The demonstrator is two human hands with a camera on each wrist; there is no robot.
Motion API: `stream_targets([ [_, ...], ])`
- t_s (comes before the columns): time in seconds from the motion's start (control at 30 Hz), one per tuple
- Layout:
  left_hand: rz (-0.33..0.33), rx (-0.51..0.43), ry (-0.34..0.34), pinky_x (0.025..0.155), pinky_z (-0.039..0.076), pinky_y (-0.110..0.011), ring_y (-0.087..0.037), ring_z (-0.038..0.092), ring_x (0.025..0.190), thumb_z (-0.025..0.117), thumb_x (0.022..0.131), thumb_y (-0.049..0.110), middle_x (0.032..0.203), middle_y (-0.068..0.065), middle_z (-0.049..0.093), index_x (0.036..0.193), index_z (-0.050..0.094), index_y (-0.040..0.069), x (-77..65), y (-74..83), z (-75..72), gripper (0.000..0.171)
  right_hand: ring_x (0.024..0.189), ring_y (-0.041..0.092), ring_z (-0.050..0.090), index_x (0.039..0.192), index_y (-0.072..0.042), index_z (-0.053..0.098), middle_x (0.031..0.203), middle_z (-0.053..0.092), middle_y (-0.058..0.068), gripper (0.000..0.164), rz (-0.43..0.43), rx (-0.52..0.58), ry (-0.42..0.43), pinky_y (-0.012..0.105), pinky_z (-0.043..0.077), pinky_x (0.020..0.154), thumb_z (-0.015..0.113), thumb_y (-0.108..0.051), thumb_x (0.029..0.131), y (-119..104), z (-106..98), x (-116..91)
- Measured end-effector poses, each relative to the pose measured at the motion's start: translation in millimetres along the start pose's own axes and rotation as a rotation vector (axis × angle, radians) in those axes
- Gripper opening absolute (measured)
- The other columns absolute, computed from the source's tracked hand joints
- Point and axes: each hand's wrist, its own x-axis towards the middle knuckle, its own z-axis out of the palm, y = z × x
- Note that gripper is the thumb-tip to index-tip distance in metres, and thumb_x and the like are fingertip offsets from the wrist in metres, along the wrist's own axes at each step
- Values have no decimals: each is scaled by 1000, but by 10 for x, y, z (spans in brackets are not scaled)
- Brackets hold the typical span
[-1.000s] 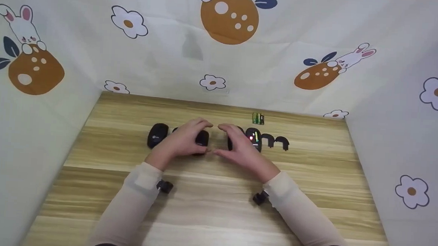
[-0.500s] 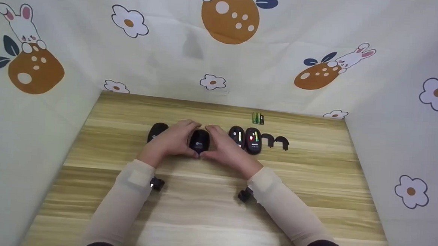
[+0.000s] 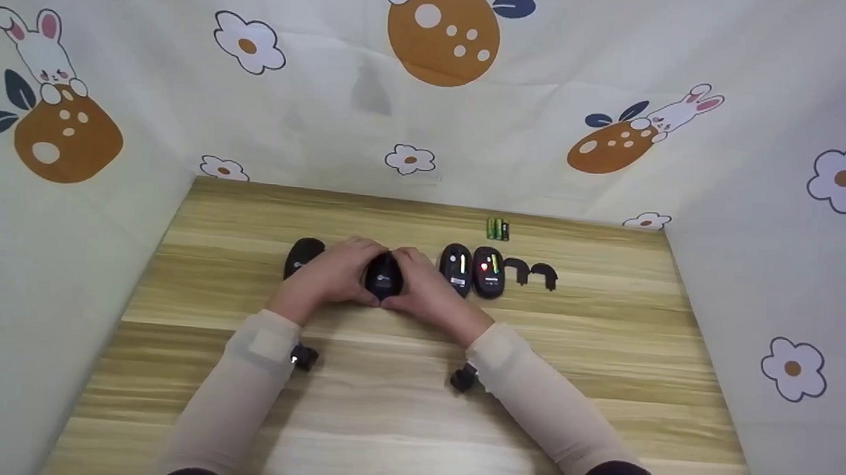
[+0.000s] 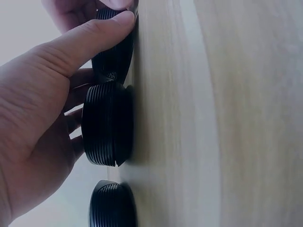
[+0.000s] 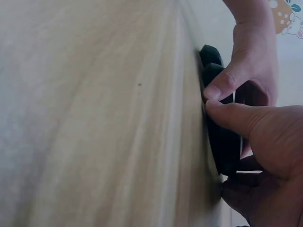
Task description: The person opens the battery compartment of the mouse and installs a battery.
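Observation:
Between my two hands a black computer mouse (image 3: pixel 384 277) stands on the wooden table, top side up. My left hand (image 3: pixel 331 272) holds it from the left, thumb at the near end and fingers at the far end. From the other side my right hand (image 3: pixel 431 292) grips it the same way, and the two thumbs meet in the right wrist view. Under my left palm sits a second black mouse (image 4: pixel 106 125), hidden in the head view. A third mouse (image 3: pixel 302 255) lies left of that hand, partly covered by it.
Right of my hands lie two upturned mice, one (image 3: pixel 456 268) beside the other (image 3: pixel 490 273), with batteries in their bays. Two black battery covers (image 3: pixel 517 269) lie further right. Loose green batteries (image 3: pixel 498 229) lie behind. Printed cloth walls (image 3: pixel 313 116) enclose the table.
My right hand has moved left, off the upturned mice, and closed in on the middle mouse. My left hand has shifted slightly left and now holds that mouse's other side.

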Motion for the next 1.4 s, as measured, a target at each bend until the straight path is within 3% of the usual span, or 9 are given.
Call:
stream_targets([
  [0.2, 8, -10, 18, 125, 43, -50, -33, 54, 146, 99, 80, 48, 152, -13, 63, 155, 59, 6, -38, 16, -21, 95, 138, 31, 56, 158, -1, 53, 147, 57, 16, 90, -27, 46, 28, 42, 44, 124, 97, -27, 84, 9, -36, -10],
  [0.47, 64, -89, 85, 124, 44, -47, -29, 56, 145, 99, 81, 45, 153, -9, 63, 157, 58, 7, -102, 55, -56, 94, 140, 25, 56, 161, -5, 52, 152, 55, 9, 91, -42, 89, 33, 37, 43, 124, 97, -31, 86, 14, -171, -75],
  [0.6, 57, -137, 108, 126, 43, -47, -28, 55, 148, 98, 82, 43, 159, -7, 59, 161, 54, 9, -130, 93, -39, 97, 143, 24, 54, 162, -6, 51, 155, 54, 7, 92, -59, 107, 44, 36, 42, 125, 97, -31, 86, 28, -240, -135],
  [0.77, 41, -191, 128, 128, 40, -50, -31, 49, 153, 98, 83, 36, 167, -10, 52, 164, 51, 9, -154, 176, 4, 98, 146, 22, 52, 163, -5, 51, 156, 53, 5, 94, -89, 142, 63, 36, 41, 126, 98, -32, 86, 74, -308, -235],
  [1.07, 114, -260, 189, 129, 38, -50, -29, 47, 155, 99, 83, 31, 170, -3, 49, 164, 52, 13, -154, 288, 123, 95, 148, 21, 51, 164, -8, 50, 161, 50, 1, 94, -110, 220, 90, 35, 44, 124, 97, -32, 87, 189, -371, -441],
  [1.4, 117, -295, 193, 131, 34, -53, -29, 43, 159, 98, 84, 34, 172, -2, 46, 166, 50, 17, -145, 433, 229, 97, 147, 23, 52, 162, -7, 53, 158, 53, 4, 93, -156, 234, 115, 40, 42, 127, 97, -33, 86, 270, -433, -616],
])
